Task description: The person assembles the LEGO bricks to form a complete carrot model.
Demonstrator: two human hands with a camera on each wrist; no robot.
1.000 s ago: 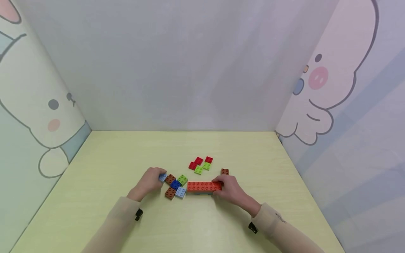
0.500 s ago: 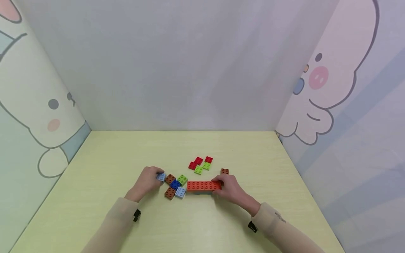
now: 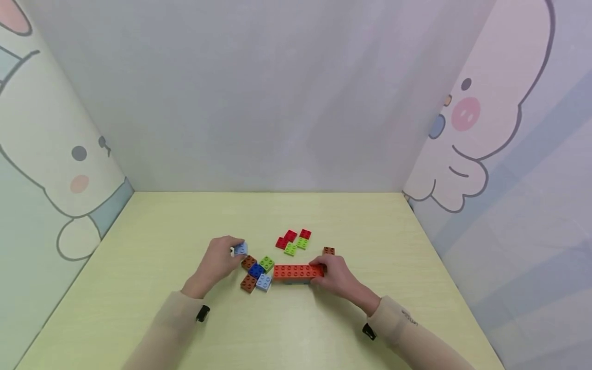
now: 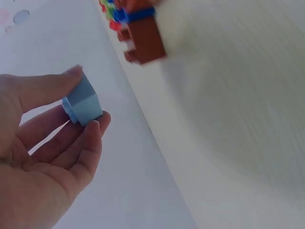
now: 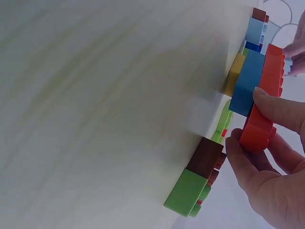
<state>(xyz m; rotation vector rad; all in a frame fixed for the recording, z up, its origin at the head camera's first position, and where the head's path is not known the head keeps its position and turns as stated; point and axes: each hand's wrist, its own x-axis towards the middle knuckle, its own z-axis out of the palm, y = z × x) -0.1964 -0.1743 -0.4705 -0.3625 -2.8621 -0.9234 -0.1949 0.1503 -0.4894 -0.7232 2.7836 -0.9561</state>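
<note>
My left hand (image 3: 218,261) pinches a light blue brick (image 3: 240,249) between thumb and fingers. In the left wrist view that brick (image 4: 85,101) is held off the table. My right hand (image 3: 336,276) grips the right end of a long red brick (image 3: 296,271). The right wrist view shows the red brick (image 5: 272,71) on top of a blue brick (image 5: 249,82), with a yellow brick (image 5: 234,75) beneath. Just beyond the right hand are a brown brick (image 5: 206,157) and a green brick (image 5: 186,192), the green one hidden in the head view.
Between the hands lie two brown bricks (image 3: 248,283), a dark blue brick (image 3: 256,271), a green brick (image 3: 266,263) and a light blue brick (image 3: 264,282). Farther back are several flat red bricks (image 3: 290,235) and lime bricks (image 3: 302,242). A grey wall (image 3: 268,128) stands behind the table (image 3: 287,334).
My left hand first shifted slightly left with the light blue brick, then lifted it up and away from the brown brick beside it. The right hand and the red brick have stayed in place.
</note>
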